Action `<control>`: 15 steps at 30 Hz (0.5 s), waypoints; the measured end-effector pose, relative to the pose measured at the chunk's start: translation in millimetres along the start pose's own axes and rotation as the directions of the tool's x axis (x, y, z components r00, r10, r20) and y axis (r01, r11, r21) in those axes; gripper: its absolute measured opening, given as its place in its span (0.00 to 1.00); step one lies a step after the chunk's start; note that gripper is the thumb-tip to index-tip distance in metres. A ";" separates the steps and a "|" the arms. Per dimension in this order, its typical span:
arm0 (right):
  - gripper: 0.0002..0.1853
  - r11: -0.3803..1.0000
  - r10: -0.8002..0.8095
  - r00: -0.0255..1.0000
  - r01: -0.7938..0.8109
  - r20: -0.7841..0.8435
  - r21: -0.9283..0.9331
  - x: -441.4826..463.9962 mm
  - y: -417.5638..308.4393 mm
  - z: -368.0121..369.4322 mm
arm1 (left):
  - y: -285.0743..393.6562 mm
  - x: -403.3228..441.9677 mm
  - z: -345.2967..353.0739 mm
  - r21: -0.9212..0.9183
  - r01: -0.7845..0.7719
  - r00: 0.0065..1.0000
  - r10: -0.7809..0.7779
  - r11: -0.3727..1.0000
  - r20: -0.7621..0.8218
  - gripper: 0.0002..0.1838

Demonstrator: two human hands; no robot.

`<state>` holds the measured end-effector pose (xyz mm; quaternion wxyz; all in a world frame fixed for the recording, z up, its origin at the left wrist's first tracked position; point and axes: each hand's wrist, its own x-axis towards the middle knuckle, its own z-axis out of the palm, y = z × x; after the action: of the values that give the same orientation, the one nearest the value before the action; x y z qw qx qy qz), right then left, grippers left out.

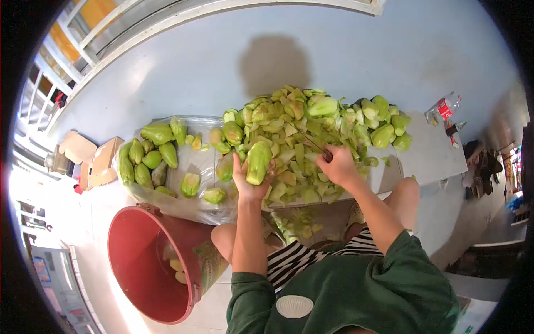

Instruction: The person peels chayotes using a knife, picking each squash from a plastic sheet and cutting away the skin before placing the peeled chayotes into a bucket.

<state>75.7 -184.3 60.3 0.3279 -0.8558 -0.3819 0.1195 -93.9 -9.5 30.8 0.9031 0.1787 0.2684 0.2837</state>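
A pale green, peeled-looking chayote-like vegetable (258,162) is in my left hand (250,181), its fingers wrapped round the lower part. My right hand (338,165) is closed on the dark handle of a knife (311,143), whose thin blade points up and left over the heap. Around and under both hands spreads a big pile of green peelings and cut pieces (295,161). The blade and the held vegetable are apart. Other whole green vegetables (232,132) lie just behind my left hand.
Whole green vegetables (151,160) lie on plastic sheeting at the left. A red bin (150,267) with a few pieces inside stands front left. More vegetables (384,133) are at the right, before a plastic bottle (445,107). Cardboard boxes (103,161) sit far left, near the wall.
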 end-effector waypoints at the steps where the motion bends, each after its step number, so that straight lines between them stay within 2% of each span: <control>1: 0.13 1.000 -0.009 1.000 0.009 0.003 0.000 -0.8 4.1 -0.3 | -3.8 7.8 -11.4 -0.089 0.050 0.991 -0.038 0.995 0.130 0.36; 2: 0.14 0.998 -0.064 0.995 0.064 -0.080 -0.003 -4.2 8.6 0.6 | -6.6 15.8 -22.7 -0.162 0.112 0.962 -0.066 0.980 0.263 0.35; 3: 0.15 0.994 -0.110 0.980 0.110 -0.165 -0.006 -8.4 12.2 0.6 | -6.5 14.5 -19.6 -0.164 0.109 0.957 -0.059 0.980 0.285 0.33; 7: 0.15 1.000 -0.029 0.988 0.027 -0.153 -0.011 -27.0 36.2 -17.8 | -11.1 17.8 -20.0 -0.218 0.110 0.931 -0.024 0.970 0.364 0.29; 8: 0.15 0.997 0.051 0.994 -0.046 -0.099 0.055 -32.4 41.6 -27.2 | -12.7 19.3 -19.6 -0.220 0.116 0.930 -0.028 0.968 0.367 0.29; 9: 0.17 0.986 0.129 0.991 -0.123 -0.043 0.116 -38.2 48.8 -36.5 | -15.0 20.8 -17.8 -0.134 0.071 0.969 -0.036 0.988 0.246 0.26; 10: 0.17 0.985 0.138 0.989 -0.132 -0.053 0.109 -44.4 61.8 -43.6 | -18.3 22.0 -12.7 -0.040 0.041 0.991 -0.036 0.998 0.126 0.24; 11: 0.17 0.972 0.182 0.978 -0.164 -0.097 0.169 -51.7 80.7 -48.2 | -22.0 20.4 -9.1 0.076 0.023 0.996 -0.029 0.997 0.084 0.19; 12: 0.18 0.954 0.230 0.963 -0.194 -0.140 0.229 -60.2 103.0 -53.5 | -33.4 23.2 -2.8 0.075 0.041 0.994 -0.048 0.996 0.097 0.19; 13: 0.15 0.906 0.270 0.957 -0.214 -0.106 0.366 -68.5 121.9 -61.0 | -45.7 26.3 4.2 0.227 0.025 0.999 -0.035 0.974 0.038 0.18; 14: 0.15 0.904 0.284 0.951 -0.224 -0.119 0.365 -79.9 140.7 -68.6 | -57.0 29.6 10.5 0.378 0.015 1.000 -0.010 0.926 -0.016 0.19; 15: 0.13 0.800 0.406 0.907 -0.292 -0.114 0.525 -89.0 144.6 -79.4 | -70.1 34.4 13.1 0.482 0.035 0.996 -0.072 0.875 0.059 0.23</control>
<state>134.5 -358.1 21.9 0.5489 -0.8060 -0.1343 0.1762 -33.1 -45.1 -5.3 0.8473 0.4002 0.3013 0.1764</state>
